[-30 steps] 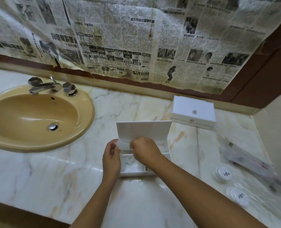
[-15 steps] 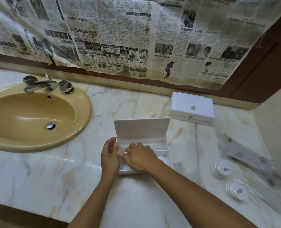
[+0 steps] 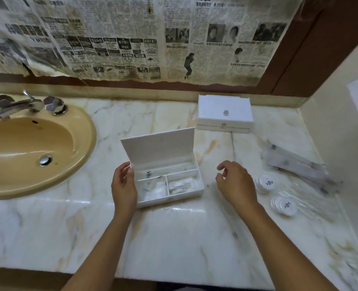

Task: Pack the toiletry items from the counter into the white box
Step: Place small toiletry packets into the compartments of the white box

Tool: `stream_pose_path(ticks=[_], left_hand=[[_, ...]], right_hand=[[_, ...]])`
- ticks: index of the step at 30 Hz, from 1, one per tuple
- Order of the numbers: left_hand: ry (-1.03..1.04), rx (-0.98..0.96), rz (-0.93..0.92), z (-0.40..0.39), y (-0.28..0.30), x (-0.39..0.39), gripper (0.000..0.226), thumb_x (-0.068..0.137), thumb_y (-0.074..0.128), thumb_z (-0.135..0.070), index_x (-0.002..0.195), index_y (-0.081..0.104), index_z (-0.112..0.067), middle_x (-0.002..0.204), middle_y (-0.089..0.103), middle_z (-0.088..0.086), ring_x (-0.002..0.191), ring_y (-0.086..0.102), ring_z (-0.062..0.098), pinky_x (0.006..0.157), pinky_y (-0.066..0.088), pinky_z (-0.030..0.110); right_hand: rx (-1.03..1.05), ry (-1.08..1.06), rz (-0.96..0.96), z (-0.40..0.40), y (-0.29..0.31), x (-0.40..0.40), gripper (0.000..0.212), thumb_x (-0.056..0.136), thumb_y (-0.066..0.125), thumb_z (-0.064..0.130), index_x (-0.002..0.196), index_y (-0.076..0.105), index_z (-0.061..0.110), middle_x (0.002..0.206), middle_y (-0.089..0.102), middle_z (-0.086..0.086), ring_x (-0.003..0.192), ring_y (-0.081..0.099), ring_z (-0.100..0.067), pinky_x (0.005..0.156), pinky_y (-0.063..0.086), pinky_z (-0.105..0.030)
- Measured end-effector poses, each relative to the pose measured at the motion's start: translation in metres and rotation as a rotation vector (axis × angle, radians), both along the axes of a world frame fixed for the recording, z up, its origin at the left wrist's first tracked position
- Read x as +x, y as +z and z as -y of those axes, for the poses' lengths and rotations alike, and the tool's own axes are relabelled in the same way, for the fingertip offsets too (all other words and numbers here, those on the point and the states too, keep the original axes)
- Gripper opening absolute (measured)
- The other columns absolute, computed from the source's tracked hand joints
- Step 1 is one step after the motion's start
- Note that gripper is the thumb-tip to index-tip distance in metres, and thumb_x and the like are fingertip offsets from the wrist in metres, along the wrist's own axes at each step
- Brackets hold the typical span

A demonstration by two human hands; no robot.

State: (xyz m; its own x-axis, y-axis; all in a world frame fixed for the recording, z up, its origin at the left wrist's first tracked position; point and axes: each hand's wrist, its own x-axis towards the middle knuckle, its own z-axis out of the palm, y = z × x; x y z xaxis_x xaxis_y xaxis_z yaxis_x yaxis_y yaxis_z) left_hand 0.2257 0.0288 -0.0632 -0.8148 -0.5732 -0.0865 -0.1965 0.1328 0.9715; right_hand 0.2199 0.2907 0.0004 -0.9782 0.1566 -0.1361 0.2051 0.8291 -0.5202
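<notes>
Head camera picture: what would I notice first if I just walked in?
Probably the open white box mid-counter, lid up, packets in its compartments, with the left hand at its left wall. Then the yellow sink on the left and old newspaper covering the wall behind.

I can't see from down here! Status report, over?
Left hand steadies the open white box; right hand empty beside it. Two round containers and sachets unpacked. Nothing blocking.
</notes>
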Motion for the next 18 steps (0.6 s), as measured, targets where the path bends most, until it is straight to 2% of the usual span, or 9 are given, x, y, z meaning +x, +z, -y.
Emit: stream_pose_path(ticks=[3,6,8,12,15,18], left_hand=[[0.004,-0.013,0.011,-0.001,0.001,0.0,0.023,0.1,0.051,-0.017,0.121,0.061,-0.016,0.115,0.063,-0.002,0.103,0.058,0.01,0.074,0.04,0.0],[0.01,-0.012,0.013,-0.002,0.001,0.0,0.023,0.1,0.052,-0.018,0.121,0.061,-0.016,0.112,0.063,0.0,0.1,0.058,0.011,0.069,0.04,-0.002],[0.011,-0.012,0.018,-0.003,0.002,0.001,0.023,0.1,0.052,-0.019,0.121,0.061,-0.018,0.112,0.064,0.001,0.101,0.059,0.013,0.07,0.041,0.001],[-0.001,-0.008,0.018,-0.003,0.002,0.002,0.022,0.1,0.051,-0.02,0.12,0.06,-0.019,0.115,0.065,0.002,0.103,0.06,0.015,0.079,0.044,0.016],[-0.005,-0.005,0.016,-0.002,0.002,0.002,0.022,0.1,0.051,-0.02,0.12,0.061,-0.019,0.117,0.066,0.004,0.106,0.061,0.017,0.079,0.044,0.014],[-0.006,-0.013,0.019,-0.003,0.002,0.002,0.023,0.1,0.051,-0.019,0.121,0.061,-0.018,0.116,0.065,0.003,0.105,0.06,0.015,0.075,0.042,0.005]], right_hand=[[0.119,0.013,0.248,-0.019,-0.011,0.016,0.018,0.086,0.058,0.031,0.099,0.06,0.019,0.1,0.064,-0.001,0.09,0.06,-0.023,0.07,0.044,-0.028],[0.189,0.061,0.388,-0.02,-0.017,0.03,0.033,0.082,0.063,0.042,0.102,0.056,0.017,0.105,0.059,-0.002,0.095,0.06,-0.025,0.073,0.044,-0.029],[0.251,0.103,0.39,-0.017,-0.022,0.037,0.035,0.082,0.064,0.039,0.107,0.055,0.016,0.108,0.058,-0.002,0.098,0.06,-0.025,0.071,0.041,-0.029],[0.284,0.13,0.316,-0.009,-0.031,0.044,0.021,0.085,0.055,0.021,0.104,0.054,0.013,0.105,0.06,-0.005,0.094,0.06,-0.027,0.068,0.038,-0.029],[0.259,0.111,0.276,-0.005,-0.029,0.044,0.014,0.086,0.049,0.017,0.096,0.056,0.011,0.102,0.061,-0.007,0.09,0.058,-0.029,0.068,0.037,-0.029],[0.241,0.071,0.2,-0.007,-0.025,0.041,0.007,0.085,0.047,0.015,0.083,0.053,0.013,0.094,0.063,-0.008,0.075,0.053,-0.028,0.062,0.036,-0.029]])
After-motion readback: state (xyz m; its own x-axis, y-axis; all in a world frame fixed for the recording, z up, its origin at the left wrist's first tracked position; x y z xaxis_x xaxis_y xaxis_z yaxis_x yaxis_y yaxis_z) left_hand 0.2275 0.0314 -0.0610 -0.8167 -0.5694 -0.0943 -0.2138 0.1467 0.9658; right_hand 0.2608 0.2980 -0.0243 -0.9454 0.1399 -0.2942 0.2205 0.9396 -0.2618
